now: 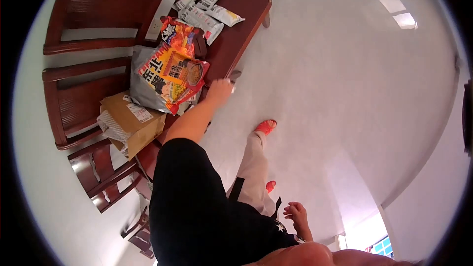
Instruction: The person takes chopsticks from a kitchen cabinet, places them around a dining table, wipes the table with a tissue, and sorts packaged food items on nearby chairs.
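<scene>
My left hand [220, 91], at the end of a black sleeve, reaches out by the front edge of the wooden bench. Its fingers are curled in, with a small whitish bit beside them that I cannot make out. Just left of it lies a yellow and red snack bag [175, 76] with large printed characters, on top of a grey plastic mailer bag [143, 96]. Another red and orange snack bag [180, 37] sits behind it. My right hand [296, 213] hangs low near my waist, its fingers loosely bent and apart, holding nothing.
The dark red bench [249, 7] also bears white packets [225, 16] at its far end. An open cardboard box [133, 123] with bubble wrap [112, 129] stands nearer me. Wooden chair backs [93, 88] line the wall. Pale glossy floor [325, 93] spreads to the right.
</scene>
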Demonstrator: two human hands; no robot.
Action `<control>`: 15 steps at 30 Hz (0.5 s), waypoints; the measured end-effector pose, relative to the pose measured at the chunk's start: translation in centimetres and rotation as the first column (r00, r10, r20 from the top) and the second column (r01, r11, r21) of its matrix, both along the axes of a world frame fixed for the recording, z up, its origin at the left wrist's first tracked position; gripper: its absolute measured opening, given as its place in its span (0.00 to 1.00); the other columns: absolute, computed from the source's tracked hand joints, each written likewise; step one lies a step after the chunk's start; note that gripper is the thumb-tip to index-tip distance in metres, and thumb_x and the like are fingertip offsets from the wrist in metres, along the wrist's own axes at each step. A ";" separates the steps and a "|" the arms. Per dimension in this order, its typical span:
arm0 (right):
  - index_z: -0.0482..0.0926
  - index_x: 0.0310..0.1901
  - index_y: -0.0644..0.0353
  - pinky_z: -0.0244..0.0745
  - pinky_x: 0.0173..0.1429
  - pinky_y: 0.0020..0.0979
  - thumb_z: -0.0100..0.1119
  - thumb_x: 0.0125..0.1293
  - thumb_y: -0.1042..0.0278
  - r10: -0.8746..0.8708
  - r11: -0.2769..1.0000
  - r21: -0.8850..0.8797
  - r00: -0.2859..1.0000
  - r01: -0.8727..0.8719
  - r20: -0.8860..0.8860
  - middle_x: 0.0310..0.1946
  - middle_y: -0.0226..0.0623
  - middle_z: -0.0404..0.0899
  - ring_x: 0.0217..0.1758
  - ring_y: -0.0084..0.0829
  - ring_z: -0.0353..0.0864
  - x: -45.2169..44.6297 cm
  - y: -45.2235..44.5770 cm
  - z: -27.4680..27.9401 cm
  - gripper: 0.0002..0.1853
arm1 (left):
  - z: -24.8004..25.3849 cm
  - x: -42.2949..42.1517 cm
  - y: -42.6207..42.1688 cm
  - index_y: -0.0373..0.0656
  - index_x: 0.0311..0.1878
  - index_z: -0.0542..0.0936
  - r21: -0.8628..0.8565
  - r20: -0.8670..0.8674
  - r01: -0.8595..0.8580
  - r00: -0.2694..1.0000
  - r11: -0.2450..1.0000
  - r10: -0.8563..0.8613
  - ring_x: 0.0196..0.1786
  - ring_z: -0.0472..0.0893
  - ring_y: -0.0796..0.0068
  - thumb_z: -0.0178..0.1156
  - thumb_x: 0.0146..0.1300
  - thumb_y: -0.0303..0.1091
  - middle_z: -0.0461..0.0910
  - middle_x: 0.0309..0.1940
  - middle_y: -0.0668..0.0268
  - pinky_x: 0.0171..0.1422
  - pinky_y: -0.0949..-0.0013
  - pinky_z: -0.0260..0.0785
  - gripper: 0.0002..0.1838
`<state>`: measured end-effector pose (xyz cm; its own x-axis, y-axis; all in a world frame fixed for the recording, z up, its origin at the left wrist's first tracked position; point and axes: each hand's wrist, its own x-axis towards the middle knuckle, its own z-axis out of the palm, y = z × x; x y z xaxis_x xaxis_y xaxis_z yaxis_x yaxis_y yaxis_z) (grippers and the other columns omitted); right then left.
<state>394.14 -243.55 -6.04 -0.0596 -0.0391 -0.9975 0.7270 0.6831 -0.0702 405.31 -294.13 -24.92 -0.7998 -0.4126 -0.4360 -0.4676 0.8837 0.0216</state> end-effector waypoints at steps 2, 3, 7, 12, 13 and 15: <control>0.70 0.44 0.66 0.74 0.29 0.27 0.50 0.57 0.69 0.038 0.999 0.014 0.999 -0.038 0.019 0.29 0.41 0.77 0.28 0.31 0.78 -0.6 0.4 -0.5 0.14 | 2.0 -0.1 -0.9 0.44 0.33 0.75 0.015 -0.056 -0.048 0.997 0.999 0.049 0.40 0.73 0.61 0.48 0.54 0.32 0.72 0.34 0.61 0.42 0.61 0.65 0.07; 0.70 0.44 0.65 0.74 0.29 0.27 0.49 0.58 0.69 0.049 0.999 0.017 0.999 -0.049 0.010 0.30 0.40 0.77 0.28 0.29 0.78 -1.1 0.4 -0.6 0.13 | 2.7 -0.1 -1.1 0.44 0.34 0.74 0.045 -0.112 -0.099 0.988 0.994 0.104 0.40 0.73 0.61 0.48 0.54 0.32 0.72 0.35 0.61 0.43 0.61 0.65 0.07; 0.70 0.43 0.63 0.73 0.27 0.26 0.48 0.58 0.69 0.013 0.999 0.033 0.999 -0.012 -0.050 0.29 0.39 0.77 0.26 0.28 0.77 -3.0 0.3 -2.0 0.12 | 3.5 -4.3 -8.4 0.43 0.34 0.71 -0.198 -0.288 -0.239 0.941 0.951 0.177 0.36 0.75 0.61 0.48 0.57 0.31 0.72 0.33 0.59 0.34 0.61 0.70 0.05; 0.70 0.42 0.62 0.73 0.26 0.24 0.49 0.59 0.69 -0.076 0.997 -0.013 0.995 0.076 -0.071 0.29 0.38 0.77 0.26 0.26 0.77 -3.1 0.0 -3.6 0.11 | -0.1 -6.0 -9.7 0.41 0.33 0.73 -0.149 -0.128 -0.401 0.914 0.904 0.385 0.35 0.78 0.58 0.49 0.56 0.29 0.74 0.32 0.58 0.37 0.61 0.72 0.05; 0.70 0.43 0.62 0.73 0.26 0.24 0.49 0.59 0.70 -0.074 0.997 -0.004 0.995 0.073 -0.066 0.28 0.37 0.77 0.26 0.26 0.77 -3.0 -0.4 -3.4 0.11 | -0.3 -5.6 -8.7 0.40 0.34 0.73 -0.109 -0.150 -0.359 0.928 0.927 0.342 0.37 0.77 0.58 0.48 0.56 0.29 0.74 0.33 0.57 0.38 0.61 0.72 0.06; 0.70 0.42 0.63 0.73 0.27 0.24 0.49 0.59 0.69 -0.089 0.996 -0.006 0.995 0.088 -0.036 0.29 0.38 0.77 0.26 0.27 0.77 -2.1 -0.2 -3.2 0.11 | 0.6 -4.0 -5.9 0.40 0.33 0.73 -0.115 -0.114 -0.261 0.962 0.958 0.249 0.41 0.76 0.59 0.48 0.56 0.28 0.74 0.35 0.58 0.39 0.62 0.72 0.05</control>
<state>392.03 -243.79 -9.20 -0.0991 -0.0369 -0.9944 0.7815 0.6157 -0.1007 401.26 -300.00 -24.28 -0.6966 -0.6556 -0.2914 -0.6790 0.7336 -0.0274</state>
